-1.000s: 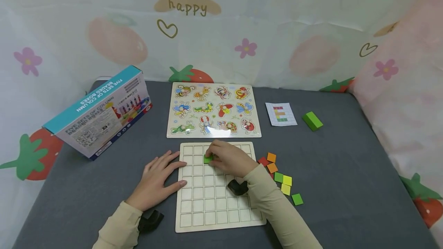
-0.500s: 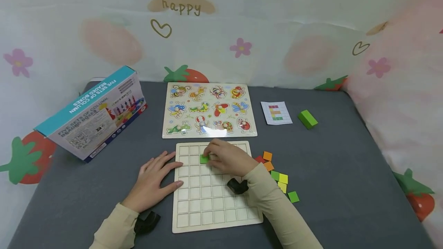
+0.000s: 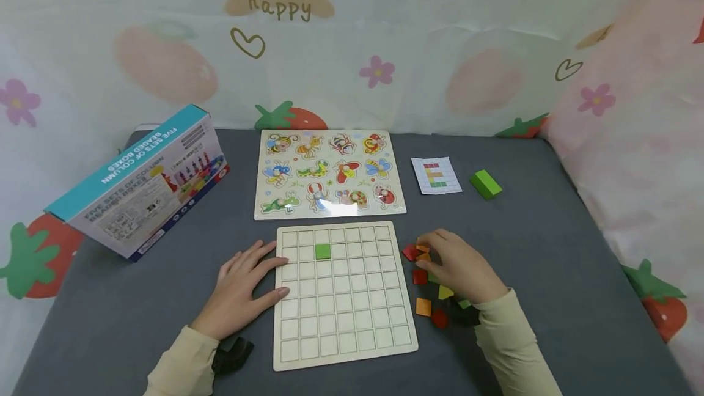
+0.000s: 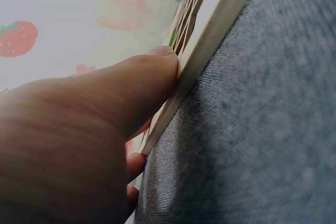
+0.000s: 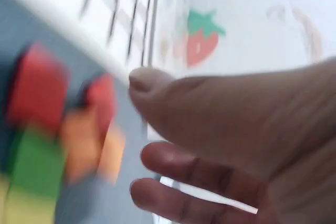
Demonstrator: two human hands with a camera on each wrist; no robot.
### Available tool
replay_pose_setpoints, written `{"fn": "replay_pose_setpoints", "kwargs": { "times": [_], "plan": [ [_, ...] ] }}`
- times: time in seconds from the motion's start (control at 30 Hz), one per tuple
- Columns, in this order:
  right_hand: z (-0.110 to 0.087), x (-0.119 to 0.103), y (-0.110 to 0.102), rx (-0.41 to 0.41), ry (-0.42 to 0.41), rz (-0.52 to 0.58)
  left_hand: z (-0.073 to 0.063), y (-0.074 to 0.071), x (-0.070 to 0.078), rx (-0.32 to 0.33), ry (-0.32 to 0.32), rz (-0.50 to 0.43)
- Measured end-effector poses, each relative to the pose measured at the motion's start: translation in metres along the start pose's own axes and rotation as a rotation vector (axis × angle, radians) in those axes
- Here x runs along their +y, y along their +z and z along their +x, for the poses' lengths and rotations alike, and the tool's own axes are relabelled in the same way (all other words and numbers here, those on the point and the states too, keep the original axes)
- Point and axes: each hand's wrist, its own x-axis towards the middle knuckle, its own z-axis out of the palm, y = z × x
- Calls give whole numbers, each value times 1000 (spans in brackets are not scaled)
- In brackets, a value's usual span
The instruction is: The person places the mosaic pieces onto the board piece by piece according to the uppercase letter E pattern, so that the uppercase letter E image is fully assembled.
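A pale wooden grid board (image 3: 337, 304) lies flat in front of me, with one green block (image 3: 322, 252) in a cell of its second row. My left hand (image 3: 239, 292) rests at the board's left edge with fingers spread; in the left wrist view the thumb (image 4: 142, 77) touches the board's side. To the right of the board, my right hand (image 3: 464, 266) hovers over a loose group of small blocks, among them a red block (image 3: 420, 277), an orange block (image 3: 423, 307) and a yellow block (image 3: 445, 292). The right wrist view has nothing between its thumb and fingers.
Behind the grid board lies an insect picture board (image 3: 330, 206). A card with a coloured grid pattern (image 3: 437, 176) and a green stack of blocks (image 3: 486, 184) are at the back right. A teal-topped box (image 3: 148, 182) stands at the back left.
My right hand has let go of the green block, which stays in the grid, and has moved right to the loose blocks. The left hand stays at the board's edge.
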Motion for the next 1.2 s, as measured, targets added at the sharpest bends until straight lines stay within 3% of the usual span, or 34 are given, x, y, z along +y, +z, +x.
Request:
{"fn": "replay_pose_setpoints", "kwargs": {
  "times": [0.13, 0.3, 0.53, 0.87, 1.2],
  "plan": [
    [-30, 25, 1, -11, 111, 24, -1, 1, 0, -2, -2, -6],
    [-46, 42, 9, 1, 81, 70, 1, -1, 0, 4, 0, -2],
    [-40, 48, 18, 74, 19, 50, 1, -3, 1, -5, 1, -9],
    [-41, 49, 14, 34, 63, 38, 0, 0, 1, -6, -3, -16],
    [-37, 48, 14, 63, 46, 44, 0, 0, 1, -3, -7, -12]
  ]
}}
